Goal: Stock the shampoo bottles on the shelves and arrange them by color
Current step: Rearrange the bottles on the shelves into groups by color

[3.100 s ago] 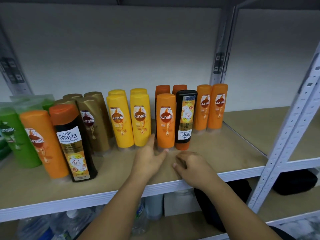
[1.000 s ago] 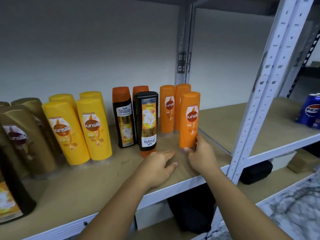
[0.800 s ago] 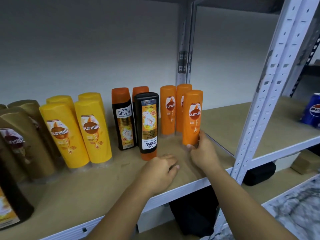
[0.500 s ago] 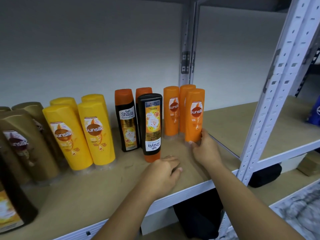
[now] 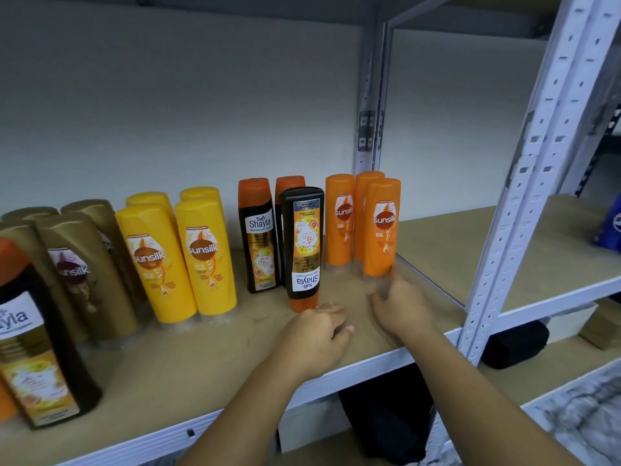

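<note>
left hand (image 5: 319, 331): rests on the shelf (image 5: 235, 358) just in front of the black bottle (image 5: 302, 243); fingers loosely curled, holding nothing.
right hand (image 5: 401, 306): right of the black bottle; one finger touches the low part of the front orange bottle (image 5: 381, 230); it is blurred, so I cannot tell if it grips.
black bottle: stands upside down on its orange cap.
front orange bottle: upright, just right of the black bottle.
orange pair (image 5: 339, 220): behind, right of the black bottle.
dark pair (image 5: 258, 237): behind, left of the black bottle, orange caps up.
yellow bottles (image 5: 208, 257): left of the black bottle, in two rows.
gold bottles (image 5: 87, 270): farther left.
</note>
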Action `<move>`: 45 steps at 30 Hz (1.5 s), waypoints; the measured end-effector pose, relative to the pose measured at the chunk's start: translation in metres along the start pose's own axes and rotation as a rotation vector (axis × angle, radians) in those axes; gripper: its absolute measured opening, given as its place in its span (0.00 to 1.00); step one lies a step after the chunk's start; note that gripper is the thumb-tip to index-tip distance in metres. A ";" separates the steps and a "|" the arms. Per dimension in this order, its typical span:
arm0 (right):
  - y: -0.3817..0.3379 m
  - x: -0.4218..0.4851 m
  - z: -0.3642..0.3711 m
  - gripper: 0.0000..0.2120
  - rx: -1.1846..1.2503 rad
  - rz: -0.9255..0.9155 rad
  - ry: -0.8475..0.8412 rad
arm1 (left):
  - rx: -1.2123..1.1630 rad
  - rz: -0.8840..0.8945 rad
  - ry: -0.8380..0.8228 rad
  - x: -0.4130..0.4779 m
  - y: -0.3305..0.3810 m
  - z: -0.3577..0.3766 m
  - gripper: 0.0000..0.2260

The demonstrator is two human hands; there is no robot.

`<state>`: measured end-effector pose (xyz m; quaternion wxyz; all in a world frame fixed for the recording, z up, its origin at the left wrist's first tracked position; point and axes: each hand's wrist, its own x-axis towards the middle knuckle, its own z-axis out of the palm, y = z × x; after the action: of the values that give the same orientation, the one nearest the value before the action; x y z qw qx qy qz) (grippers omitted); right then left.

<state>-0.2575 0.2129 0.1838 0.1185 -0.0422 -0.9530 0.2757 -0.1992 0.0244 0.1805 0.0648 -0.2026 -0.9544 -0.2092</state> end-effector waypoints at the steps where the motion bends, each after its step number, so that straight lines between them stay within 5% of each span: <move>1: -0.001 -0.006 0.000 0.19 -0.061 -0.016 -0.036 | 0.006 -0.009 -0.010 -0.003 0.000 -0.001 0.18; 5: -0.011 -0.035 -0.001 0.32 -0.175 -0.135 -0.172 | 0.004 -0.035 -0.033 -0.019 -0.004 -0.008 0.19; 10: -0.031 -0.067 0.003 0.22 -0.244 -0.341 -0.251 | 0.039 -0.066 -0.011 -0.053 -0.014 -0.024 0.21; 30: -0.149 -0.158 0.072 0.21 -0.221 -0.674 -0.339 | 0.171 -0.379 0.042 -0.194 -0.070 -0.085 0.27; 45: -0.233 -0.204 0.110 0.21 -0.175 -0.883 -0.371 | 0.095 -0.525 0.240 -0.313 -0.118 -0.137 0.14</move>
<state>-0.0908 -0.0703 0.1773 0.0481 0.4064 -0.9044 0.1209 0.0420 -0.2443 0.1946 0.1305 0.0810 -0.9684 -0.1964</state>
